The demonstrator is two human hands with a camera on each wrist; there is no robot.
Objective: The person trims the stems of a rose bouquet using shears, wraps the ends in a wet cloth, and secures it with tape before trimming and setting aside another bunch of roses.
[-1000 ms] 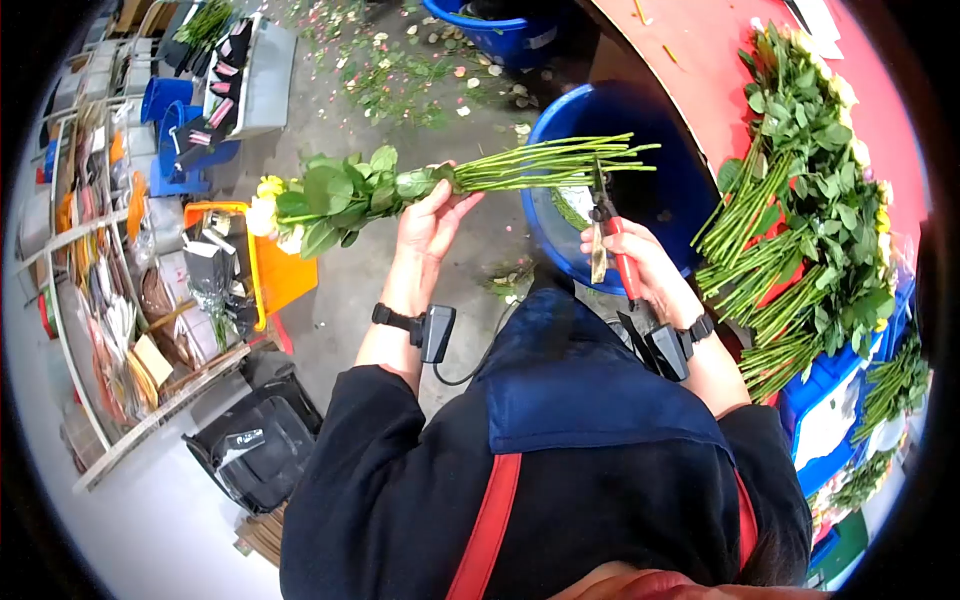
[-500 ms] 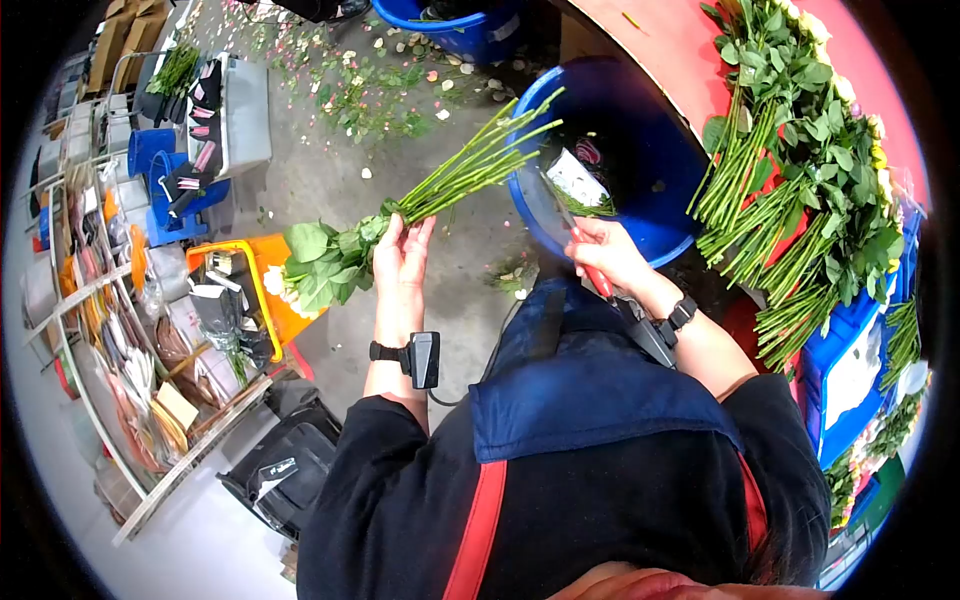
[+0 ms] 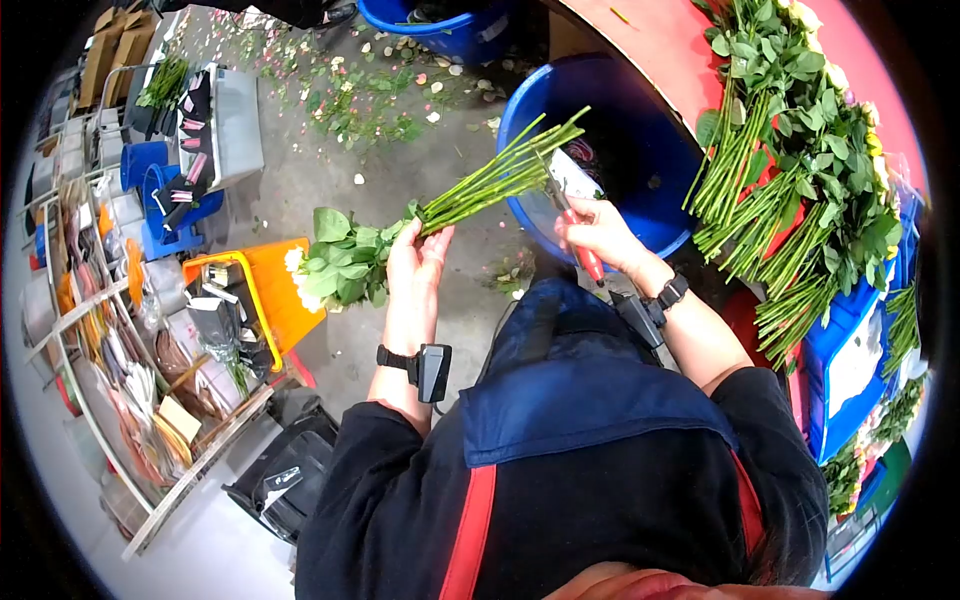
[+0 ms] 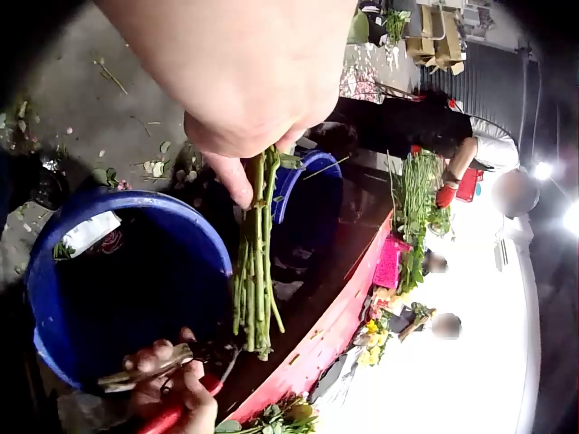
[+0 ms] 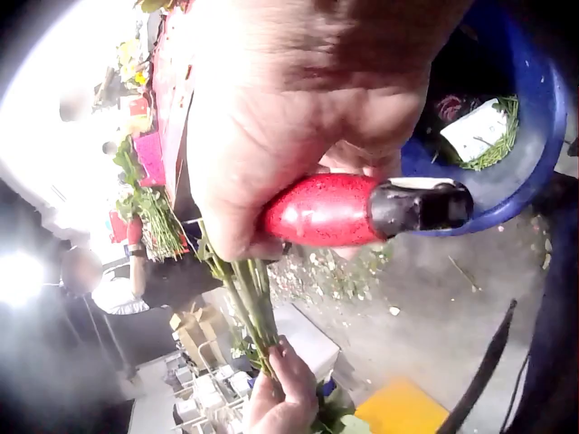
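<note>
My left hand [image 3: 415, 275] grips a bunch of roses [image 3: 490, 190] just below its leaves. The pale blooms [image 3: 302, 280] point left, and the bare green stems slant up to the right over a blue bucket's rim. My right hand [image 3: 605, 238] holds red-handled pruning shears [image 5: 321, 210], whose blades overlap the stem ends in the head view. In the left wrist view, the cut ends of the stems [image 4: 258, 280] hang right beside the shears' tip. From the right wrist, the left hand [image 5: 282, 389] shows further along the stems.
Below the shears stands the large blue bucket [image 3: 660, 225] with a white piece and cuttings inside. Piled rose bunches [image 3: 790, 200] lie on the red table [image 3: 640, 50] at right. An orange crate [image 3: 285, 310] and a crowded rack [image 3: 130, 380] are at left. Petals litter the floor.
The bunch swung from level to slanting, its stem ends leaving the shears to the left, then came back right to the blades. Both hands keep their hold.
</note>
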